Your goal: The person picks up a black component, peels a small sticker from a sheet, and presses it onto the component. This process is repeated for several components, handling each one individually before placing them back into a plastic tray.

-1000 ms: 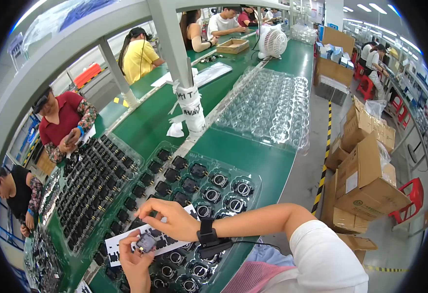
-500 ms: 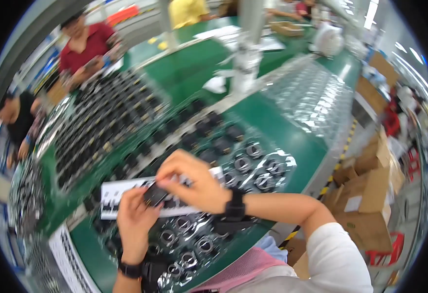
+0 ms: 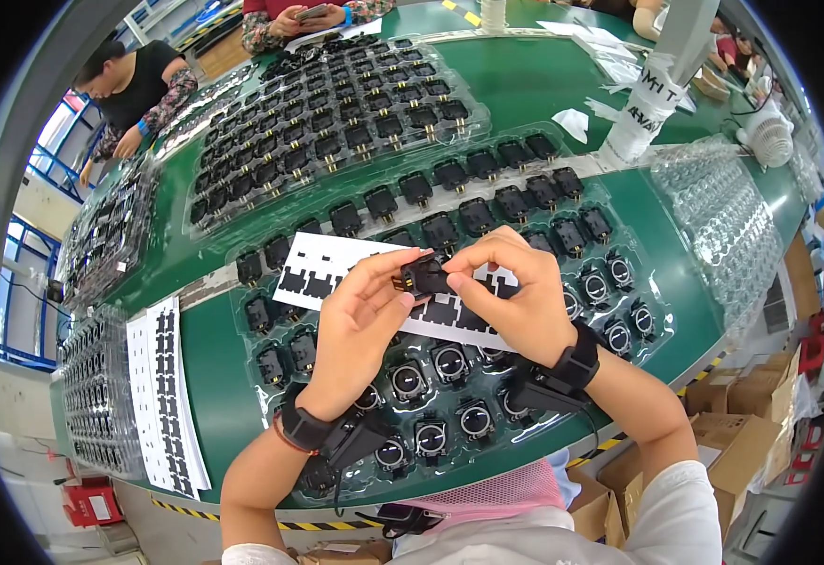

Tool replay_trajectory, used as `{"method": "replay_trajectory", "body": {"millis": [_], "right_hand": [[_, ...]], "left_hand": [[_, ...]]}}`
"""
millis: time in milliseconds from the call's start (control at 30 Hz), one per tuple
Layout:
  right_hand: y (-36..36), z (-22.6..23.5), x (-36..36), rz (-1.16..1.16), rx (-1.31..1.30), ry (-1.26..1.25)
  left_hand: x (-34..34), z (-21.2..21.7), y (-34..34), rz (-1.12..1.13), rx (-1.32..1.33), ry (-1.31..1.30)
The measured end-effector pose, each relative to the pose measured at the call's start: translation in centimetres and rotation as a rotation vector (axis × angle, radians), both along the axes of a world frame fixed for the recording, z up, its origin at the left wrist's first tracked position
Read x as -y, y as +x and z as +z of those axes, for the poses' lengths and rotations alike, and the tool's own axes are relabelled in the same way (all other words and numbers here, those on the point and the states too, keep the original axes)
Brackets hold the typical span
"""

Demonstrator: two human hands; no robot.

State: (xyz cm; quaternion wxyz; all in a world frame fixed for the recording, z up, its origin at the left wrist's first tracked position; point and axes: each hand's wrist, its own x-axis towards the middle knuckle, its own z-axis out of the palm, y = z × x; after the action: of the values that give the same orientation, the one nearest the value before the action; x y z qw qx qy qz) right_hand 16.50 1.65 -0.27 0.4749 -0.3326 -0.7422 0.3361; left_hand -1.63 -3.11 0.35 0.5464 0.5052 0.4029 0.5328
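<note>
Between both hands, above the bench, is a small black plastic housing (image 3: 425,277) with gold-coloured contacts on its left side. My left hand (image 3: 357,315) grips its left edge between thumb and fingers. From the other side, my right hand (image 3: 517,290) pinches the housing's right edge with thumb and forefinger. Under the hands lies a white sheet of black die-cut stickers (image 3: 310,252), partly hidden by them. It rests across a clear plastic tray (image 3: 661,350) with rows of black housings. Nearer me, several tray pieces, such as this ringed housing (image 3: 449,362), show round silver rings.
Beyond stands another tray of black housings (image 3: 322,121). At left are a second sticker sheet (image 3: 148,405) and stacked filled trays (image 3: 101,414). Empty clear trays (image 3: 718,226) lie right, near a white post (image 3: 652,104). Cardboard boxes (image 3: 741,452) stand at right; co-workers sit across the bench.
The view has swung and levelled, so the bench appears shifted. My right hand has come down from above the housing to its right side; both hands still hold it.
</note>
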Motion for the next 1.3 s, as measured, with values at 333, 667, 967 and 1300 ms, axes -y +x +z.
{"method": "replay_trajectory", "body": {"millis": [333, 667, 967, 1300], "right_hand": [[0.0, 0.2, 0.1, 0.031, -0.001, -0.039], [0.0, -0.2, -0.2, 0.022, 0.023, 0.048], [0.1, 0.6, 0.3, 0.098, 0.111, 0.104], [0.1, -0.7, -0.1, -0.012, 0.339, 0.065]], "left_hand": [[0.0, 0.0, -0.1, -0.027, 0.0, 0.009], [0.1, 0.3, -0.1, -0.019, -0.007, -0.03], [-0.1, -0.4, -0.3, 0.208, 0.015, -0.015], [0.2, -0.2, -0.2, 0.218, 0.025, -0.055]]}}
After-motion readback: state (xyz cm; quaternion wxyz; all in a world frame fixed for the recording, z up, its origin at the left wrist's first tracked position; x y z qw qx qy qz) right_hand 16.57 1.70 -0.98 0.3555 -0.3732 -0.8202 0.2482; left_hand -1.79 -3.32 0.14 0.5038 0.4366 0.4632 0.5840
